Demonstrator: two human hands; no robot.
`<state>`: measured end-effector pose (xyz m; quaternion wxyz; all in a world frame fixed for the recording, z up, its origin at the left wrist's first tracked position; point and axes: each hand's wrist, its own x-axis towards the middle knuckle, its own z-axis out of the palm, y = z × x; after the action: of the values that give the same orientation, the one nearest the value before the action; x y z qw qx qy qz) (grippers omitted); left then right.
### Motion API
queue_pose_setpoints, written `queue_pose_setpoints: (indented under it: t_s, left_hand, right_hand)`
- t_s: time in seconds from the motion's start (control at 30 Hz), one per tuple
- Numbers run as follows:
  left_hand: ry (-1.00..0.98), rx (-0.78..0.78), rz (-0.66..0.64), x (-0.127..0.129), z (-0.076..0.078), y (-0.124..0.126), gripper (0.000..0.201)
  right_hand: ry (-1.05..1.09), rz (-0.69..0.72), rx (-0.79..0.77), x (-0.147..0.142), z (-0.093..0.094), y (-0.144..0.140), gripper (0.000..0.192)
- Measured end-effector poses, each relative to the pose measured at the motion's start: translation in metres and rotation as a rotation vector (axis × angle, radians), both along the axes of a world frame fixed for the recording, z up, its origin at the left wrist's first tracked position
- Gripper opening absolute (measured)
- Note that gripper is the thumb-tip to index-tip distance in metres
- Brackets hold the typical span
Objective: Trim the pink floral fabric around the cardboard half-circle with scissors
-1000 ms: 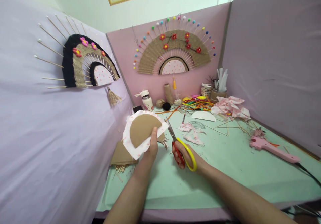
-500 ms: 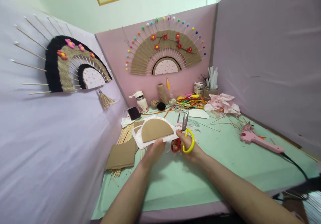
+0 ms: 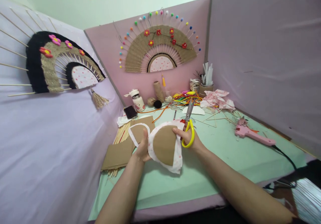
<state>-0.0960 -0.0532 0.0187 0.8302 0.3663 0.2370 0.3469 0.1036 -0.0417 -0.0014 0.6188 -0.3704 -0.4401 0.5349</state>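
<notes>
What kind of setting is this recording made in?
Probably a partitioned handicraft workstation: finished woven fans hang on the panels, a pink glue gun lies on the table, and the right hand holds scissors.

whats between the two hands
In the head view, the cardboard half-circle on its white fabric sits between left hand and right hand.

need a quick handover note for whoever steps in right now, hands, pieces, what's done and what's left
Left hand: holds the cardboard half-circle backed by dotted fabric, above the table.
Right hand: grip on the scissors, blades up; fingertips touch the fabric edge.
Done: fabric cut roughly round the card, a margin showing.
Left: the margin looks uneven and probably needs trimming.
Glue gun lies to the right.
</notes>
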Motion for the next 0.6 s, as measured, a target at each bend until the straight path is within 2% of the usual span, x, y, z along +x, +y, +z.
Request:
queue_pose_setpoints:
  t_s: [0.1, 0.2, 0.3, 0.37, 0.43, 0.53, 0.6]
  left_hand:
    - [0.128, 0.023, 0.013, 0.007, -0.006, -0.001, 0.062]
    - [0.27, 0.006, 0.031, 0.013, -0.005, -0.004, 0.046]
    - [0.255, -0.041, 0.115, 0.013, -0.002, -0.003, 0.037]
    - [0.152, -0.041, 0.234, 0.008, 0.002, 0.001, 0.035]
    - [0.015, -0.023, 0.379, 0.001, 0.007, 0.006, 0.036]
    - [-0.125, -0.03, 0.564, -0.009, 0.017, 0.011, 0.044]
    - [-0.18, -0.031, 0.639, -0.014, 0.023, 0.012, 0.047]
  right_hand:
    - [-0.014, -0.093, 0.035, 0.001, -0.004, 0.002, 0.032]
    - [0.002, -0.107, 0.059, 0.001, -0.005, 0.003, 0.032]
    - [0.02, -0.103, 0.035, 0.001, -0.006, 0.006, 0.029]
    - [0.037, -0.039, -0.004, 0.0, -0.007, 0.007, 0.03]
    - [0.007, 0.086, -0.06, -0.002, -0.008, 0.006, 0.033]
    - [-0.16, 0.245, -0.146, -0.006, -0.008, -0.003, 0.04]
    - [-0.221, 0.305, -0.122, -0.008, -0.007, -0.012, 0.045]
